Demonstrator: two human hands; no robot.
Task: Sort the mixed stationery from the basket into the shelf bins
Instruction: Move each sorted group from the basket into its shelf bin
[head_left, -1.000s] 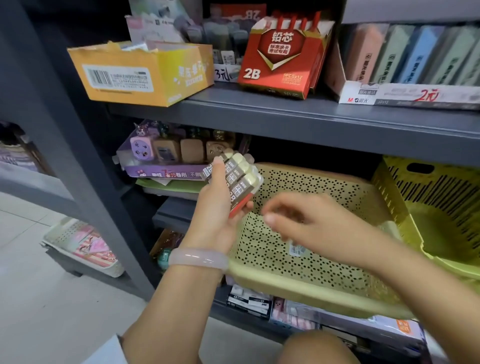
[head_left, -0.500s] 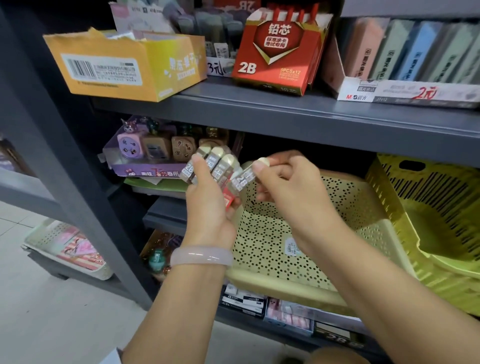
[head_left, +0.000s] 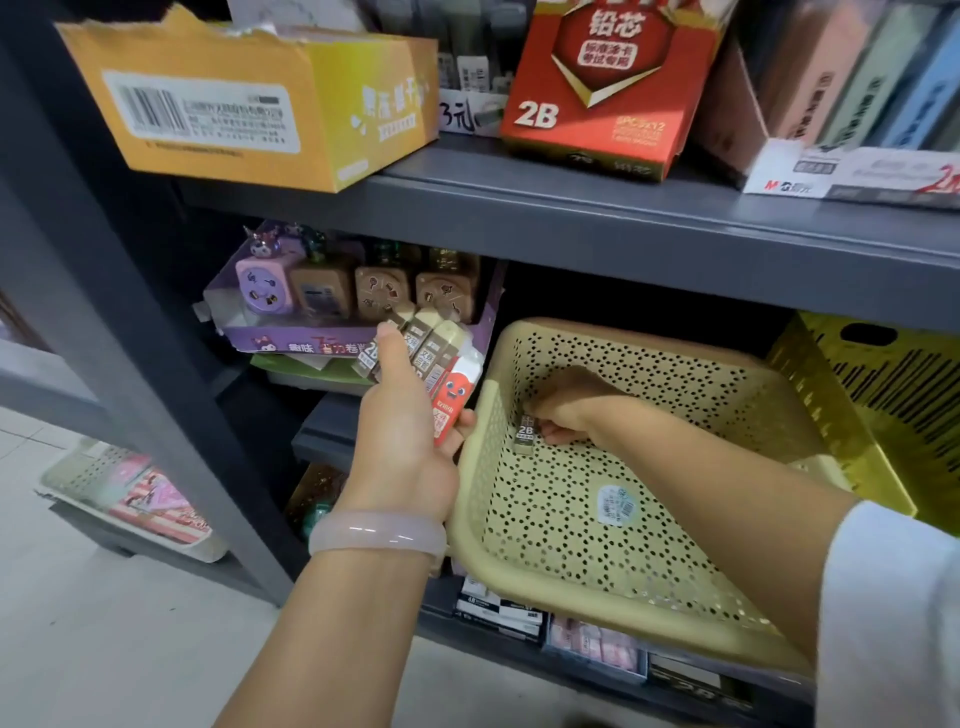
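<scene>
Pale-yellow perforated plastic basket (head_left: 613, 582) holds one last small grey 2B lead case (head_left: 524, 434) standing upright near its far-left corner, pinched by the right hand (head_left: 571, 410), while the left hand (head_left: 405, 431) beside the rim grips a fan of similar cases (head_left: 431, 348).

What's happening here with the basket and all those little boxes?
A person is clearing small stationery out of a perforated cream basket that sits tilted on a grey shelf. The left hand holds a fan of small lead cases and a red eraser beside the basket. The right hand reaches inside, fingers on one last dark 2B case. Otherwise the basket shows only a sticker.
</scene>
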